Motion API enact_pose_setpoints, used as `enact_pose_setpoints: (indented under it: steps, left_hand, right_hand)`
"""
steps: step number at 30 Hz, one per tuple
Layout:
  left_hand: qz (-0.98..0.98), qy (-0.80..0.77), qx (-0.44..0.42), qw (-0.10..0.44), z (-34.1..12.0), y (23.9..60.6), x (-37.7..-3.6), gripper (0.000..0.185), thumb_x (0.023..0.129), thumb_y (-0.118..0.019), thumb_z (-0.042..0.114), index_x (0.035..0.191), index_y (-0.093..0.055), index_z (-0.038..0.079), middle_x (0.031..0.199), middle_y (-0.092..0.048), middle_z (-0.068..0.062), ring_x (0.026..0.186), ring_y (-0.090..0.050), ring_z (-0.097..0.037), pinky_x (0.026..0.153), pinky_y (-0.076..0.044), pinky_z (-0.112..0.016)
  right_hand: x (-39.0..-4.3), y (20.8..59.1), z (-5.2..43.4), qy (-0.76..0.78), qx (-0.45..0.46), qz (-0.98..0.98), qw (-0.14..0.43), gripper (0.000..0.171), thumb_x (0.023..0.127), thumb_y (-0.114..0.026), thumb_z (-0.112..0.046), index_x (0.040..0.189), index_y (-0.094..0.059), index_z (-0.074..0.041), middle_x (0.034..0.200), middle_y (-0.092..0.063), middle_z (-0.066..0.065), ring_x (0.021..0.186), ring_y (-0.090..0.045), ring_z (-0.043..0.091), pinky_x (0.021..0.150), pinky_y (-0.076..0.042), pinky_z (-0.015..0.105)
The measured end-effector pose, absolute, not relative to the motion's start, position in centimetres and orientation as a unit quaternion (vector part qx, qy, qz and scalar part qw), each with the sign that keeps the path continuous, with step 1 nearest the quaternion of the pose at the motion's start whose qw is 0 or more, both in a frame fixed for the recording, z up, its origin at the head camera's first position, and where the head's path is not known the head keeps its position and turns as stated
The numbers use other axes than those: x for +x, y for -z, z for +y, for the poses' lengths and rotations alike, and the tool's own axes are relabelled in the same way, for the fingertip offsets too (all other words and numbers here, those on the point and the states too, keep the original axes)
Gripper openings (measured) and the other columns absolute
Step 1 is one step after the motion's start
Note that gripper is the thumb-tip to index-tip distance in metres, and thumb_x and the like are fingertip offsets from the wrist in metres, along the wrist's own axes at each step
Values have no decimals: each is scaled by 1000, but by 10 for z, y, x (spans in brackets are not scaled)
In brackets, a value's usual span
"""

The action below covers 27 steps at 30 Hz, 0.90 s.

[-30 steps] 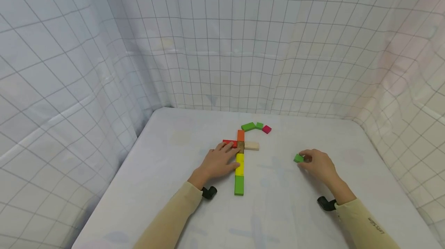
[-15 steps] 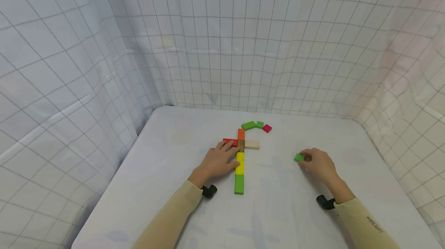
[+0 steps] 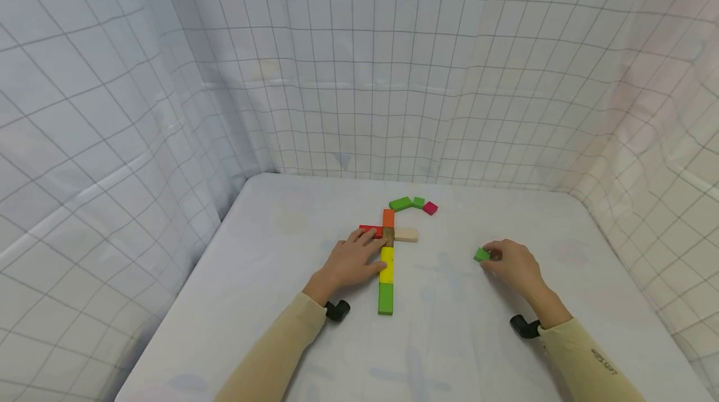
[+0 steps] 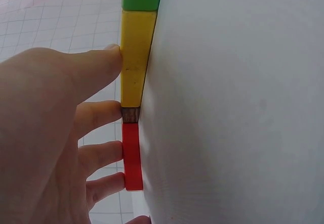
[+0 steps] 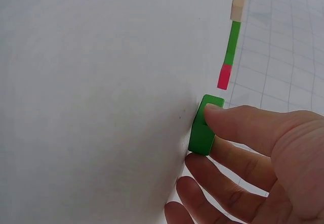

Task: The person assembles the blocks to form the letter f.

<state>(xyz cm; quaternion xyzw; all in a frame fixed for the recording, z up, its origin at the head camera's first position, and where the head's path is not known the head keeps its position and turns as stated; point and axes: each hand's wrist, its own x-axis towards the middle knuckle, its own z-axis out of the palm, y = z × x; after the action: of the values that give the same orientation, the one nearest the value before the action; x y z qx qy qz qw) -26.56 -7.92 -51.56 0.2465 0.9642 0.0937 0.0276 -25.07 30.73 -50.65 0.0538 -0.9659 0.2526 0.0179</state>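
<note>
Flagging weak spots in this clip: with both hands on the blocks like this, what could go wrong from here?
The left hand lies against the yellow block and red block; a nudge could skew the laid row. The right hand holds the small green block only at its fingertips, so it might slip.

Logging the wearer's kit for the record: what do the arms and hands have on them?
Both arms wear long beige sleeves; the right sleeve carries small dark lettering near the forearm. A small black mount sits at each wrist, the left wrist mount and the right wrist mount. Both hands are bare, without gloves.
</note>
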Motion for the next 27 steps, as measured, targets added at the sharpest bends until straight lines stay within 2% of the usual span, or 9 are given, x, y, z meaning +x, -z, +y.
enact_pose_setpoints:
  steps: [27]
  left_hand:
    - [963,-102,247,28,-79,513,-263,64,100,-50,56,156,-41,27,162,-32,-6,148,-25,-35,105,-36,-59]
  right_hand:
    - [-251,503,307,-261,52,-964,12,35,86,-77,-18,116,-72,-1,99,-69,11,87,-63,27,66,-50,37]
